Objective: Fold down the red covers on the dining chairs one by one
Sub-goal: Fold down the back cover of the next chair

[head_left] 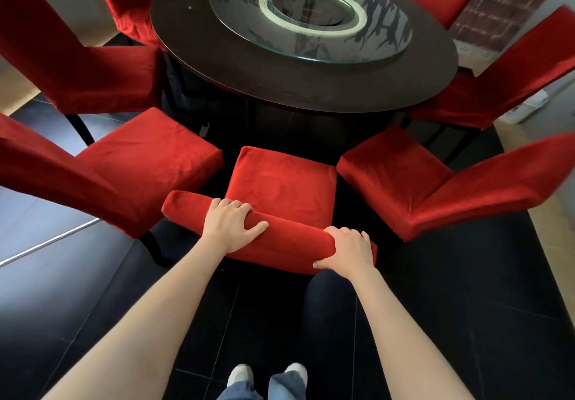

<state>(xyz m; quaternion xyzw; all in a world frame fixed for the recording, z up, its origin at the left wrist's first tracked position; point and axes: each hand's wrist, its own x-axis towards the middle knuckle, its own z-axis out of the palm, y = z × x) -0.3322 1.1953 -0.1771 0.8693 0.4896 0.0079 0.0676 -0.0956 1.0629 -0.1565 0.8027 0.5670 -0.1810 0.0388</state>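
Right in front of me stands a dining chair with a red cover (281, 181) over its seat and backrest. I look down on the top edge of its backrest (289, 234), which runs from left to right. My left hand (231, 225) lies over that edge left of its middle, fingers curled onto the seat side. My right hand (348, 251) grips the edge near its right end, thumb toward me. Both hands hold the red fabric there.
Several more red-covered chairs ring a dark round table (217, 66) with a glass turntable (311, 16): one close at left (130, 156), one close at right (420, 188). The floor is black tile (93, 290). My feet (267, 374) stand just behind the chair.
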